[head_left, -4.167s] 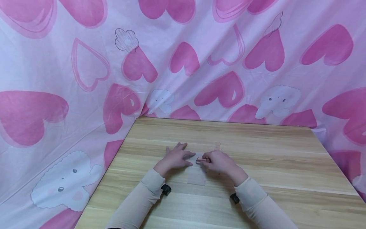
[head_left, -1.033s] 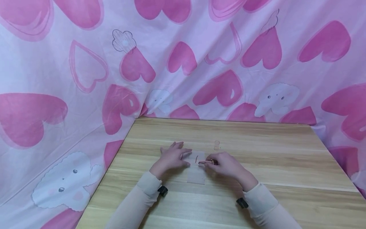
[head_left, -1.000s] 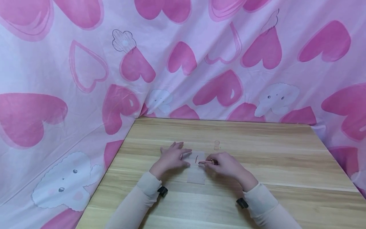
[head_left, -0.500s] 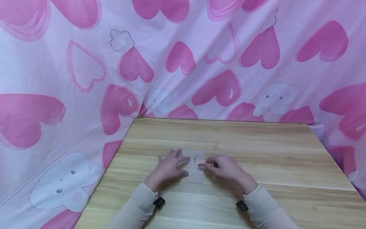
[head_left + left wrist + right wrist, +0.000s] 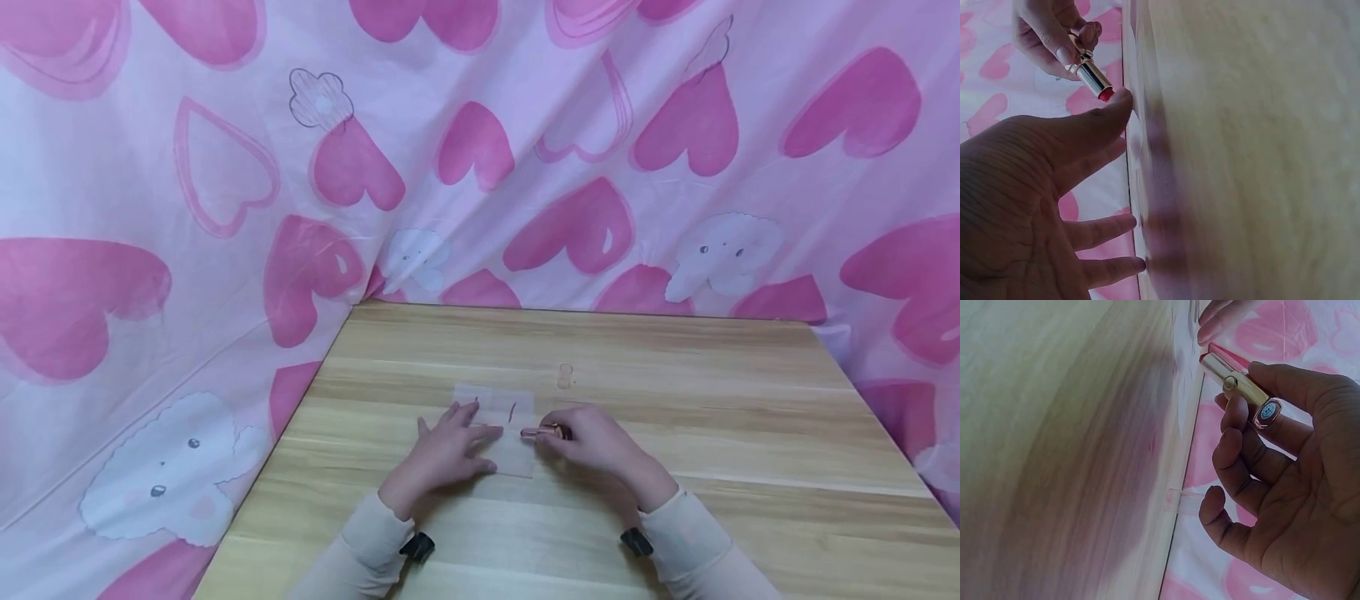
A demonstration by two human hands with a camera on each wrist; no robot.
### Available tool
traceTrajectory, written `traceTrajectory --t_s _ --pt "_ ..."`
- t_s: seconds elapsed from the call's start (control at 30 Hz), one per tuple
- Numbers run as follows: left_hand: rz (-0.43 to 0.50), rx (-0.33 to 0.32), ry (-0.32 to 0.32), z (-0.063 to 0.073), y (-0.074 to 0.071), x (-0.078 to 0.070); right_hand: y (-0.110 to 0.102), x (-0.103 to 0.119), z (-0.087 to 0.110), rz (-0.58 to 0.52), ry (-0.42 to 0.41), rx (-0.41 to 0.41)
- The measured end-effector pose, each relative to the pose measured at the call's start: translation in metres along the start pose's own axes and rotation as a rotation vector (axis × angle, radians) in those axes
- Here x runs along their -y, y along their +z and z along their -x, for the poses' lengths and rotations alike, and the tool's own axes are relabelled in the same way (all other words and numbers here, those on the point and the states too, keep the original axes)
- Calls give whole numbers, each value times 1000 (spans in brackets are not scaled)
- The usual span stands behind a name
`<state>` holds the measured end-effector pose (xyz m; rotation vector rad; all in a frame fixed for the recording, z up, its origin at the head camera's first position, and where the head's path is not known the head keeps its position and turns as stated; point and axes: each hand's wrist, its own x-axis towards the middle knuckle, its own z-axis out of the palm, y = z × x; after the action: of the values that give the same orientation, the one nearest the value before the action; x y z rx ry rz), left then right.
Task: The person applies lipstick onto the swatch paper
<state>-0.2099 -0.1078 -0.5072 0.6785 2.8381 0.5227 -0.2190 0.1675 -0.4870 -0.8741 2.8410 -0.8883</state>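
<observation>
One lipstick (image 5: 1249, 391) is pinched in the right hand (image 5: 1297, 478).

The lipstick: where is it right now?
In the head view, the right hand holds the lipstick just right of the left hand, its tip near the right edge of the pale sheet.

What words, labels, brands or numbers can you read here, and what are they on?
No text can be read.
Round label on the base of the lipstick in the right hand: marks too small to read.
Pale sheet: dark strokes, no legible letters or numbers.
Curtain: hearts and cartoon faces, no lettering seen.
</observation>
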Motion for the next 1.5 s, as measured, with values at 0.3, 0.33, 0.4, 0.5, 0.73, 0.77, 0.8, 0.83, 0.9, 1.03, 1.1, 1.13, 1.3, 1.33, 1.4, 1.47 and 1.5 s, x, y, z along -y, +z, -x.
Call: traceTrajectory --t_s 0.3,0.33,0.4,0.5,0.73,0.77,0.8,0.83,0.9,1.03,1.1,1.13,1.3,1.33,1.4,1.47,1.5 --pt "4 4 -26 0 4 0 5 0 1 18 -12 13" --pt "4 -3 -26 1 5 0 5 0 1 22 -7 15" --pt "4 -16 -28 2 5 -1 5 1 1 26 3 20" --pt "5 -21 -36 1 4 -1 4 2 0 25 5 21" --pt "-1 6 -51 -2 0 -2 0 2 -2 20 -17 8" --pt "-2 5 -50 -2 0 -2 0 2 -3 22 -22 5" --pt "0 7 -52 -2 0 -2 0 2 -3 27 -29 1" --pt "3 8 -54 -2 -1 -2 0 2 -3 30 -35 -2" --pt "11 12 -57 -1 -1 -2 0 2 -3 32 -41 -7" --pt "22 14 -60 1 0 -2 1 2 -3 25 -37 -4" --pt "21 13 -59 1 1 -2 2 3 -3 19 -30 1" --pt "21 11 -57 1 1 -2 2 3 -3 17 -25 4" --pt "19 9 -55 1 1 -1 2 6 -3 19 -20 12" --pt "18 9 -55 2 1 -1 2 6 -3 20 -18 14" --pt "17 9 -56 2 2 -1 3 7 -3 19 -15 15" --pt "15 11 -58 2 1 -2 3 7 -3 21 -9 16" --pt "14 10 -58 2 1 -2 3 7 -3 24 -9 14"
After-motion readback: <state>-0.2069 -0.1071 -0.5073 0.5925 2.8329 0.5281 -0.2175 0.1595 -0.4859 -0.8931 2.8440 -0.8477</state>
